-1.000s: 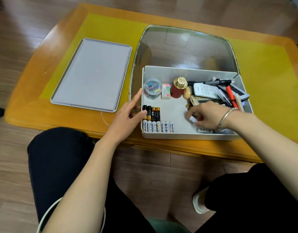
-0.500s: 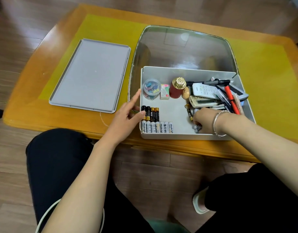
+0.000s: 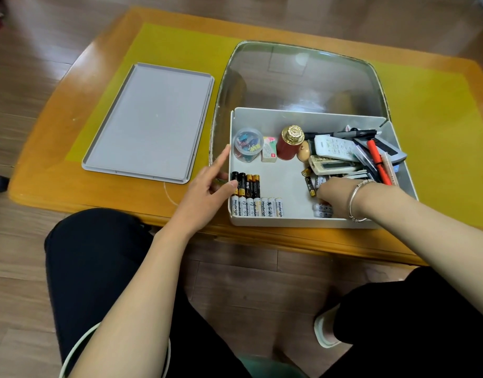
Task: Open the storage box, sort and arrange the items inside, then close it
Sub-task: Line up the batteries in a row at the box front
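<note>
- Storage box [image 3: 311, 120], grey, open-topped, sits at the near edge of the worktop [image 3: 52, 184], right of centre, partly on a glass panel [image 3: 297, 75].
- Lid [image 3: 150, 124] lies flat on the worktop to the left of the box, apart from it.
- Left hand [image 3: 207, 189] rests at the box's left wall; forefinger straight along the wall's outside, thumb tip over the rim touching the dark batteries [image 3: 247, 184]. Fingers loose, nothing gripped.
- White batteries [image 3: 258, 207] lie side by side in a row along the near wall, just near of the dark ones.
- Right hand [image 3: 336, 195], bracelet [image 3: 356, 199] at the wrist, reaches down into the near right part of the box, fingers curled among loose batteries [image 3: 321, 210]. Cannot tell whether it holds one; fingertips hidden.
- Far left corner: round clear tub of clips [image 3: 247, 144], small eraser box [image 3: 269, 150] beside it, then a red bottle with gold cap [image 3: 289, 143].
- Far right: heap of remote controls [image 3: 331, 156], pens, a red marker [image 3: 378, 162].
</note>
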The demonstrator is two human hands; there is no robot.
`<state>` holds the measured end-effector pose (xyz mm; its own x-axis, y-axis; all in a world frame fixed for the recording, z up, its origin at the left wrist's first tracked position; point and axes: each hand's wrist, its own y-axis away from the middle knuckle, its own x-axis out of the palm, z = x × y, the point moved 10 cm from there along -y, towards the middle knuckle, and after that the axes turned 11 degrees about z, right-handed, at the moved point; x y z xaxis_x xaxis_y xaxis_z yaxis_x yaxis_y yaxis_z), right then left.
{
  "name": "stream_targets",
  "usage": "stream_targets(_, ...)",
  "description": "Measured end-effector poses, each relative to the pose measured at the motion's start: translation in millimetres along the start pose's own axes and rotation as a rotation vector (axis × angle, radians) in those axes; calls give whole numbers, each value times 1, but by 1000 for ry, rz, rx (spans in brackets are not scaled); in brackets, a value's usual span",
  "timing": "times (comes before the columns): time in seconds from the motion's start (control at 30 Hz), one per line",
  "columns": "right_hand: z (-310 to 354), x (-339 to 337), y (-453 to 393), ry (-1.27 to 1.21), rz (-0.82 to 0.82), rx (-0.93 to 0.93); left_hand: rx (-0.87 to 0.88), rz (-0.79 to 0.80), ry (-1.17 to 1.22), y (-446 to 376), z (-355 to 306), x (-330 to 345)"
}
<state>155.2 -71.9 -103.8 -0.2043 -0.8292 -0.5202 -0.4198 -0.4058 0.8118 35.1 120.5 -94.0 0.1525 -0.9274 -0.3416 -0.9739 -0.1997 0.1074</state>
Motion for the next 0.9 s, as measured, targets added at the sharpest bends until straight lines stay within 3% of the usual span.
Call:
stream_targets(0.4, -10, -42, 7, -462, -403, 34, 11, -2, -22, 0, -2, -1)
stream_targets(0.67, -6, -27, 0, -372, -197, 107, 5, -3, -14, 0, 0, 0)
stream_targets(0.9, -4, -26, 9, -350, -208, 122, 9, 0, -26, 0, -1, 1)
